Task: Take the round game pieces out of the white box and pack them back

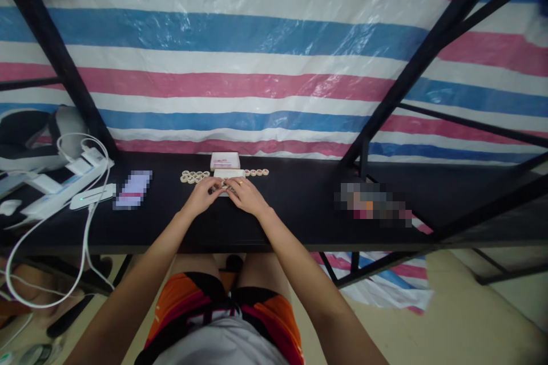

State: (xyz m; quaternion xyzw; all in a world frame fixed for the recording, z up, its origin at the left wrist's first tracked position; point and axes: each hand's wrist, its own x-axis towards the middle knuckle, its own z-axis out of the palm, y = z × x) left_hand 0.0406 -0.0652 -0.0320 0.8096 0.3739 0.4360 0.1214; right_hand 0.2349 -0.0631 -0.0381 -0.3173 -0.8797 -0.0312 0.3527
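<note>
Black tabletop point(299, 205), long and flat, back edge against a striped red, white and blue plastic sheet point(240, 85). Cream round discs with dark markings sit in two sets: left cluster point(190, 179), two rows, just beyond and left of the left hand point(203, 197); right row point(259, 172), just beyond the right hand point(246, 196). More discs show right at the fingertips, between the hands. Both hands over the tabletop's middle, fingers bent inward and nearly meeting. Can't tell if either is actually gripping a disc; fingers cover too much. White flat rectangular piece point(229, 173) just past the fingers, white box part with reddish print point(225, 161) behind it, near the back edge. Toward the left end: pixelated pale phone-like slab point(133, 190), white slim device point(92, 196), white power strip point(72, 182) with white cables. Pixelated clutter point(372, 203) right of the hands, well apart.
</note>
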